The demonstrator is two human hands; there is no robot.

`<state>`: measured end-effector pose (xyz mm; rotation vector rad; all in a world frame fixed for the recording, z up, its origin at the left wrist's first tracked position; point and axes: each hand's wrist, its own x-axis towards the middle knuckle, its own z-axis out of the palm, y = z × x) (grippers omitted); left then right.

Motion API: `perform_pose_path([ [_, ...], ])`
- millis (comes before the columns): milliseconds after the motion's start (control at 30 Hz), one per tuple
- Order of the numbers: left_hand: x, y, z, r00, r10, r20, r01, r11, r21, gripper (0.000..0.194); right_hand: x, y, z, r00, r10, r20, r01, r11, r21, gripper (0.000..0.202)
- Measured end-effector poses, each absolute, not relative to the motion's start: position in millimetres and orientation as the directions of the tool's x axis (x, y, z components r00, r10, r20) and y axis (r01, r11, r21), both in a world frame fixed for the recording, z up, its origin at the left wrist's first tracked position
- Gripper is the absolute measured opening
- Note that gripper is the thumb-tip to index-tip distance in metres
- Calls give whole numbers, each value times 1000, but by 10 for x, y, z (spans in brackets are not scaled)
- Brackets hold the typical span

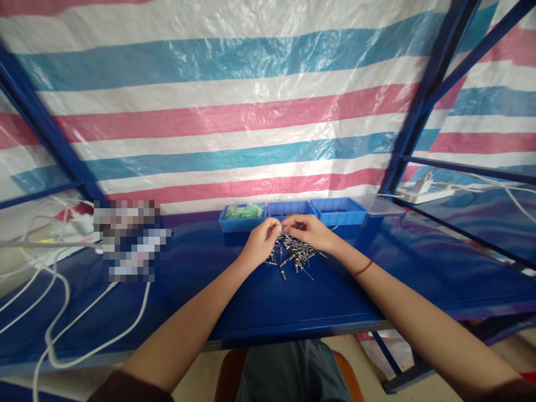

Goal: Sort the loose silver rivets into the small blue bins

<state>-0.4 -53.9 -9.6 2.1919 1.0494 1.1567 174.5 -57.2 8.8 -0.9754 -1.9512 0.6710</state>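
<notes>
My left hand (264, 240) and my right hand (307, 230) meet fingertip to fingertip above a loose pile of metal rivets (299, 254) on the blue table (251, 301). Both are closed in a pinch, and whatever lies between the fingertips is too small to make out. Just behind them stand three blue bins in a row. The left bin (238, 225) holds a green item in clear plastic (245, 211). Small pieces lie in the middle bin (274, 207), partly hidden by my hands. Nothing shows inside the right bin (341, 216).
A clear plastic lid (383, 206) lies right of the bins. White cables (62, 290) and a blurred-out object (136, 240) occupy the left side. A white power strip (427, 191) sits at the back right. Blue metal posts and a striped sheet (251, 123) stand behind.
</notes>
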Motion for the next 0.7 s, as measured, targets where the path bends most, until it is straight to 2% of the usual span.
perform_pose_path([
  [167,15,-505,-150,323,822,468,285,-556,781,14,1696,-567,63,-349,829,436,209,522,-827,29],
  [333,19,-503,-153,300,830,471,225,-541,810,10,1670,-581,81,-339,839,426,161,498,-852,31],
  [567,28,-514,-141,251,844,473,337,-535,775,22,1687,-534,39,-243,843,480,197,527,-827,29],
  [700,21,-517,-131,295,821,489,401,-571,716,16,1696,-543,44,-238,816,527,243,576,-781,26],
])
